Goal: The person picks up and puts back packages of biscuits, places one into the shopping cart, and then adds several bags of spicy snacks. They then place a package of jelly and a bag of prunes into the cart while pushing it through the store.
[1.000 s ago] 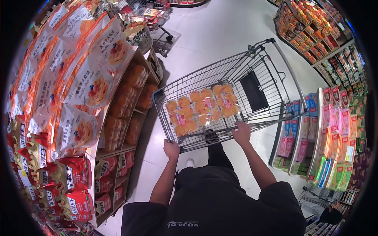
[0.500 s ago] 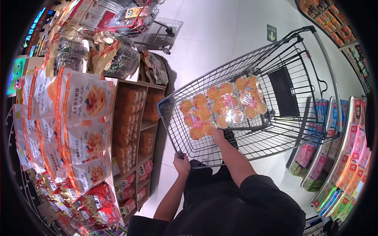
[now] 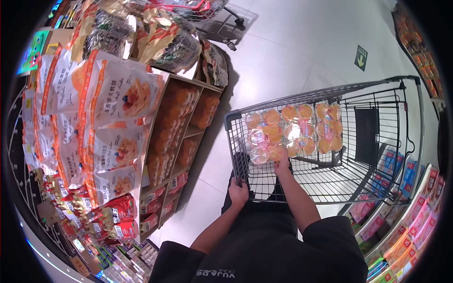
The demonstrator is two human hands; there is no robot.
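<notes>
A wire shopping cart [image 3: 302, 202] stands in front of me. Inside lie three clear-wrapped packs of round orange-yellow items, side by side: a left pack [image 3: 264, 133], a middle pack [image 3: 300, 134] and a right pack [image 3: 329, 128]. My left hand [image 3: 239, 192] is closed around the cart's rim at its near left corner. Reaching over the near side, my right hand [image 3: 282, 163] grips the near right corner of the left pack; its fingertips are partly hard to make out. The kind of food in the packs is unclear.
A display shelf [image 3: 174, 155] on the left holds similar orange packs, waffle bags [image 3: 125, 94] and red bags [image 3: 118, 217]. Another cart [image 3: 207, 12] stands at the top. Low shelves with colourful boxes [image 3: 410, 188] lie to the right. A green arrow sign [image 3: 361, 58] marks the floor.
My view has shifted, so the cart appears farther right and turned. The left pack now sits straighter beside the middle one. Both hands keep to the same places on the cart and pack.
</notes>
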